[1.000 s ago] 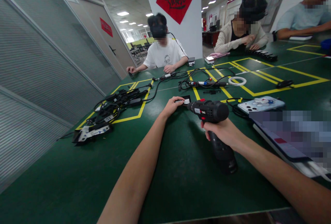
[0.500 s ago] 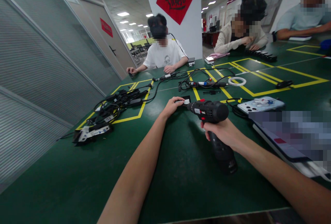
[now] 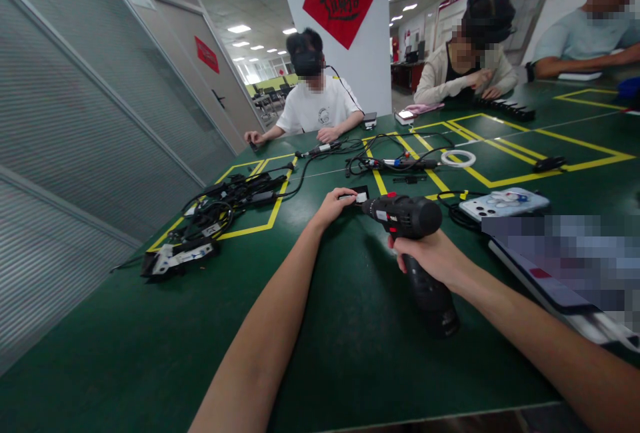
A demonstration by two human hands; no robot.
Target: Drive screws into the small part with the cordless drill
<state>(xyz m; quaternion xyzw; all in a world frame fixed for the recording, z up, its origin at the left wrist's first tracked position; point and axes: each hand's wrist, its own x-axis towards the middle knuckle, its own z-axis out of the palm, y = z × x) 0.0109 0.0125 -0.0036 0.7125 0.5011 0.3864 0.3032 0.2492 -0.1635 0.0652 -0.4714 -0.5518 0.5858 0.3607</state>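
Observation:
My right hand (image 3: 425,253) is wrapped round the grip of a black cordless drill (image 3: 407,213) with red accents. Its chuck points left, toward a small white piece (image 3: 361,198) that sits on a flat black item (image 3: 361,189). Whether the drill's tip touches the white piece I cannot make out. My left hand (image 3: 336,205) has its fingertips pinched together at the left edge of the white piece, close to the chuck. Behind these fingers part of the white piece is hidden.
On the green table (image 3: 350,353), tangled black cables (image 3: 235,196) lie left, beside a black-and-white part (image 3: 177,256). A pen-shaped tool (image 3: 400,163) and white ring (image 3: 459,158) are beyond my hands. Right are a phone (image 3: 505,204) and a laptop-like device (image 3: 545,280). Several people sit opposite.

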